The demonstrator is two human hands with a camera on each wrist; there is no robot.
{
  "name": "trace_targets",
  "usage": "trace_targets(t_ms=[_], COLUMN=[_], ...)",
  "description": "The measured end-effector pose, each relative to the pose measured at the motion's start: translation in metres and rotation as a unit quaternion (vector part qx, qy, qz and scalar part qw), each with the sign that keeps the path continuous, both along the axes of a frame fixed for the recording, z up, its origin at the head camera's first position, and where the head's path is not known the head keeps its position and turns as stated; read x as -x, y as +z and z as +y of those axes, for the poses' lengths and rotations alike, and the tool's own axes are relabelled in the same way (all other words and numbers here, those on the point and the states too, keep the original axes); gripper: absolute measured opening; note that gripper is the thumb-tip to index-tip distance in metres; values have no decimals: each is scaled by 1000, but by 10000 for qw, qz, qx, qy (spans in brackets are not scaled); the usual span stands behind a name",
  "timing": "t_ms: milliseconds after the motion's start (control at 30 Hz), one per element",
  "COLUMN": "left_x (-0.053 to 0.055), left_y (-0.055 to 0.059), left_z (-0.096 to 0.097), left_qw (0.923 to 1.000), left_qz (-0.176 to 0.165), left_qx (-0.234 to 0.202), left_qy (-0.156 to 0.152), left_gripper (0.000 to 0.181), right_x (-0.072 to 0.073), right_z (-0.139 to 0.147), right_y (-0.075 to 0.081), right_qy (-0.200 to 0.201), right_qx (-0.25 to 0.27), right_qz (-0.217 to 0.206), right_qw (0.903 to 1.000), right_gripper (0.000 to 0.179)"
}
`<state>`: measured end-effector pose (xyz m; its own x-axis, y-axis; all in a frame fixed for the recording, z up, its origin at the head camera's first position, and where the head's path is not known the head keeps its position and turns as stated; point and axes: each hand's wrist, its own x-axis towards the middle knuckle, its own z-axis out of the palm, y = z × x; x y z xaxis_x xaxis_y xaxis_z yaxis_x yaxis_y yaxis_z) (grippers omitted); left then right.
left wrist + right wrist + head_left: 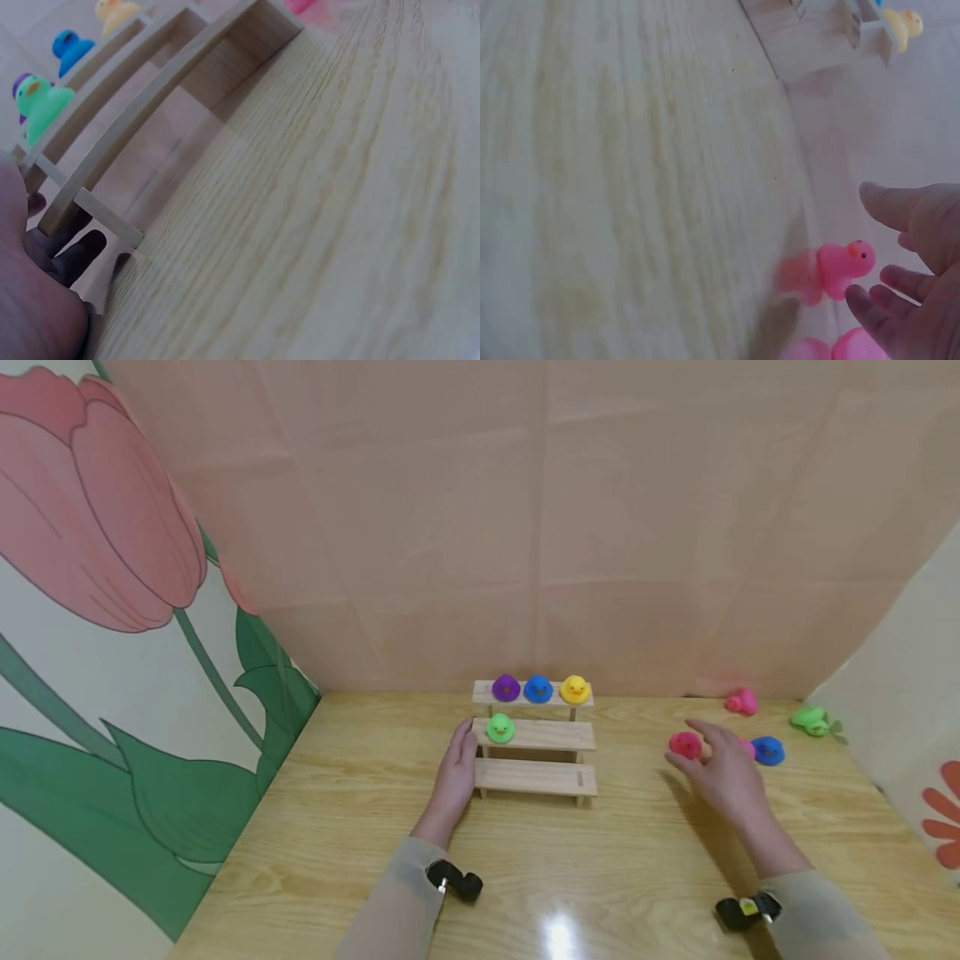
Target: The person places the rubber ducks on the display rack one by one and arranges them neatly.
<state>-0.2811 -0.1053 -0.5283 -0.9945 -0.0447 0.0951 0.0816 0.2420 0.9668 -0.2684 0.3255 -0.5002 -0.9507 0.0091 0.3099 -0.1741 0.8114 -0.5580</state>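
Note:
My left hand (453,775) rests along the left end of a three-step wooden stand (534,778), its fingers stretched beside it; part of them is hidden behind the stand in the left wrist view. On the middle step, at its left, sits a green rubber duck (501,728). The top step bears a purple duck (506,687), a blue duck (538,688) and a yellow duck (575,689). To the right, my right hand (723,777) hovers with thumb and fingers spread around a pink duck (846,262), and a gap shows between them.
Near my right hand lie another pink duck (859,346), partly covered by the fingers, and a second blue duck (768,751). Farther back are a tipped pink duck (742,701) and a tipped green duck (810,721) by the right wall. A pinkish sheet (540,527) closes the table's back.

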Motion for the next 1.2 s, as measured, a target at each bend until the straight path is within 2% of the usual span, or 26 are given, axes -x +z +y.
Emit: trace_targets(t_ms=[200,733,1200], left_x=[1,0,1], left_y=[0,2,0], left_z=[1,1,1], left_qw=[10000,10000,10000], left_qz=[13,34,58], left_qx=[-12,83,-3], left_qy=[-19,8,-27], left_gripper=[60,60,61], right_x=[5,17,18], right_z=[5,10,11], right_y=[-10,-29,-33], right_qy=[179,197,195], right_qx=[65,343,565], right_qz=[-229,-119,-107], right_qw=[9996,9991,9982], right_gripper=[82,79,70])
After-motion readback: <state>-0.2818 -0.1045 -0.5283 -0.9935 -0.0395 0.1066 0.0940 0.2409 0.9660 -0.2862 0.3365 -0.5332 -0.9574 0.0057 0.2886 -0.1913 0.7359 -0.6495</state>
